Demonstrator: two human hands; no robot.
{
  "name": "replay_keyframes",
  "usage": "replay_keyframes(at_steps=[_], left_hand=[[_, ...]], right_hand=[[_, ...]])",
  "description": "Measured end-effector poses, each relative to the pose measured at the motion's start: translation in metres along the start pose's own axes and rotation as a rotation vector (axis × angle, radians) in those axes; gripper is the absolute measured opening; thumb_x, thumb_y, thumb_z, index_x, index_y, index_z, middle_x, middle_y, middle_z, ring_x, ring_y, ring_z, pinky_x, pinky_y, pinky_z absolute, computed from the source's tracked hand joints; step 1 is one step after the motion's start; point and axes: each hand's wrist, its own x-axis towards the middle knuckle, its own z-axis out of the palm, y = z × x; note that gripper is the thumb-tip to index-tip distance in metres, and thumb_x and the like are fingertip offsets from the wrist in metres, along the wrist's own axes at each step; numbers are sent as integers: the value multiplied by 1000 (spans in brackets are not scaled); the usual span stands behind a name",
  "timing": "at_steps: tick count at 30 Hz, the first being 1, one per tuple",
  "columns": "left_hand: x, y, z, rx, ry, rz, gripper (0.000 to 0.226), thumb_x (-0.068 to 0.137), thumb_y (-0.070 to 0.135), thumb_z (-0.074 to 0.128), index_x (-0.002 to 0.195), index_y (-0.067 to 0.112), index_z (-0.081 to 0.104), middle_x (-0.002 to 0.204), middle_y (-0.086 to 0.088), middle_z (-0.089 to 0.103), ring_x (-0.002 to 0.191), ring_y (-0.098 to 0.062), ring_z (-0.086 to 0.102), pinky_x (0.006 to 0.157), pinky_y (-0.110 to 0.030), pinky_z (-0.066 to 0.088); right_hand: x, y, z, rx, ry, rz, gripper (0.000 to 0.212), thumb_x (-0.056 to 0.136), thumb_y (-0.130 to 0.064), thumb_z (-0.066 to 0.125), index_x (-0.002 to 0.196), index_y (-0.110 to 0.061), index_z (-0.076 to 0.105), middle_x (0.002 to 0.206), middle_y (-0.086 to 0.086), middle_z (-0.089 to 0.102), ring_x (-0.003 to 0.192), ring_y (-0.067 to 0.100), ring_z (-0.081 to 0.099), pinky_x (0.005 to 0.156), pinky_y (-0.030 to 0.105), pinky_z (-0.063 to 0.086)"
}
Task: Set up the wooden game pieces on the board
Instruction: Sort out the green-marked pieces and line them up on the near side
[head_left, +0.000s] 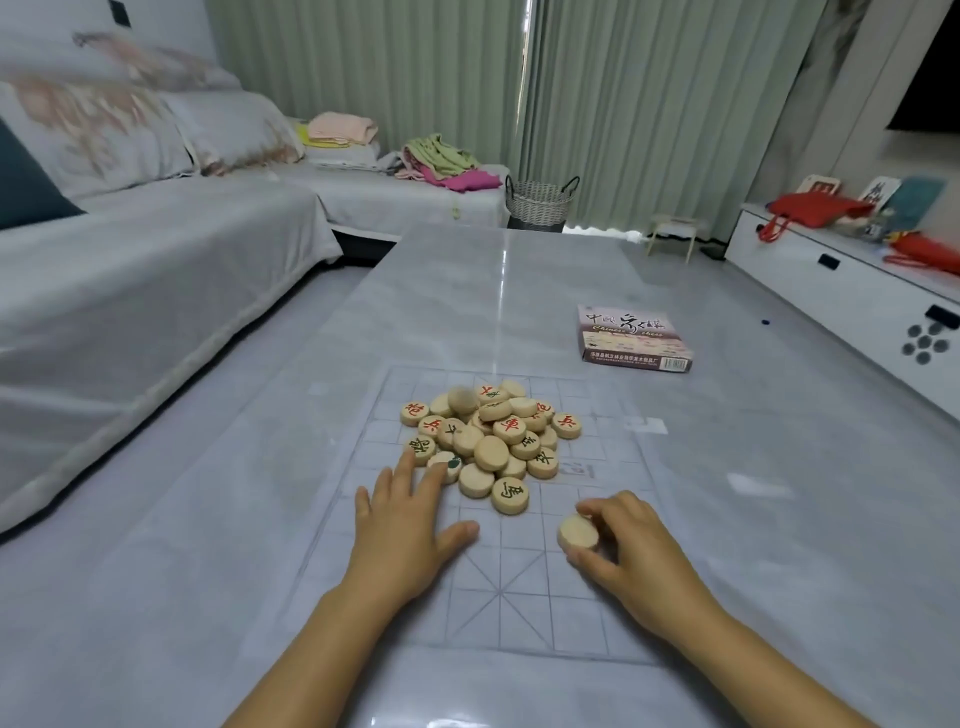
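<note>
A thin translucent game board (519, 613) with a printed grid lies flat on the grey table. A pile of several round wooden pieces (491, 441), some with red or green characters, sits on its far half. My left hand (410, 525) lies flat on the board with straight fingers; its fingertips touch the pieces at the near left edge of the pile. My right hand (623, 545) pinches one blank-faced wooden piece (577, 532) between thumb and fingers, just above the board's right side.
The game's box (631, 338) lies on the table beyond the board to the right. A covered sofa (130, 270) runs along the left. A white cabinet (857, 291) stands on the right, a wicker basket (540, 200) beyond the table's far end.
</note>
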Motion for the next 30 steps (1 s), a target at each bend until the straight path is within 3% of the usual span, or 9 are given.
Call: replay_keyframes(at_steps=[6, 12, 13, 15, 18, 23, 25, 27, 30], left_hand=[[9, 30, -9, 19, 127, 60, 44, 89, 40, 52, 131, 27, 44, 157, -1, 8, 144, -23, 5, 116, -42, 12], [15, 24, -1, 88, 132, 118, 42, 90, 31, 52, 132, 27, 47, 156, -2, 18, 143, -26, 10, 113, -41, 13], [16, 23, 0, 95, 147, 143, 41, 86, 29, 59, 127, 25, 53, 151, -6, 30, 141, -30, 19, 111, -45, 20], [21, 21, 0, 168, 196, 236, 35, 63, 27, 81, 96, 22, 71, 125, -8, 60, 122, -32, 46, 93, -50, 43], [25, 19, -3, 276, 223, 274, 33, 38, 35, 90, 62, 27, 68, 93, 4, 70, 93, -24, 63, 71, -39, 54], [14, 28, -1, 321, 227, 305, 32, 35, 28, 89, 51, 22, 63, 87, 0, 71, 81, -26, 67, 61, -32, 53], [14, 28, -1, 282, 236, 366, 33, 36, 23, 89, 51, 21, 59, 67, 4, 66, 62, -20, 63, 48, -25, 45], [13, 26, -2, 255, 219, 388, 34, 39, 22, 89, 50, 20, 57, 55, 6, 59, 50, -16, 55, 42, -22, 35], [7, 24, -3, 183, 213, 390, 21, 67, 30, 73, 56, 20, 58, 55, 6, 56, 51, -16, 51, 46, -17, 25]], right_hand=[[-22, 5, -18, 136, -18, 7, 23, 80, -35, 66, 94, -43, 49, 99, -15, 49, 95, -2, 47, 77, 8, 36], [-14, 4, -11, 41, -25, -71, 36, 84, -42, 60, 117, -32, 52, 101, -22, 42, 99, -1, 42, 80, 8, 34], [-13, 5, -11, 24, -18, -85, 37, 84, -43, 59, 119, -33, 50, 101, -24, 40, 100, -3, 41, 81, 8, 34], [-13, 7, -9, 16, -13, -85, 39, 84, -44, 59, 120, -34, 49, 100, -30, 36, 100, -7, 38, 82, 6, 32], [-13, 11, -4, 11, -10, -87, 39, 82, -46, 60, 118, -35, 48, 102, -30, 38, 102, -8, 38, 83, 7, 31], [-13, 13, -5, 144, -11, -45, 43, 72, -71, 35, 96, -41, 56, 97, -22, 54, 99, 0, 49, 82, 12, 38], [-12, 12, -6, 222, 11, 6, 32, 81, -63, 40, 81, -37, 58, 96, -17, 58, 92, 4, 54, 77, 15, 41], [-11, 12, -7, 188, 11, 24, 23, 90, -43, 44, 71, -34, 53, 79, -7, 59, 83, 6, 53, 70, 16, 39], [-12, 13, -5, 111, 35, 44, 22, 92, -37, 45, 73, -30, 52, 77, -10, 56, 79, 5, 51, 66, 17, 38]])
